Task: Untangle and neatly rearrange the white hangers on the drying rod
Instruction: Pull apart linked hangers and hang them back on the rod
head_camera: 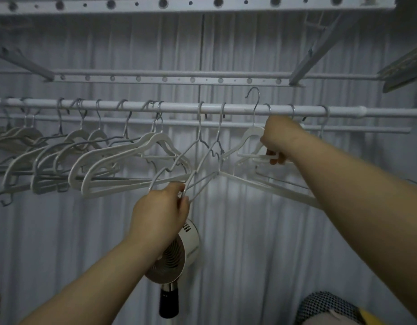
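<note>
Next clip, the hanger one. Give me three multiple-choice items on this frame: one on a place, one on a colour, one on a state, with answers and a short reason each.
1. Where is the fan?
A. Below the left hand
B. On the drying rod
C. Above the perforated rail

2. What colour is the drying rod?
A. Red
B. White
C. Black

3. The hook of the hanger in the right hand is:
A. Looped on the rod
B. Lifted off the rod
C. Hidden

Answers:
1 A, it sits under the left hand.
2 B, it reads pale white.
3 B, the raised hook of the hanger held by the right hand stands above the rod.
</note>
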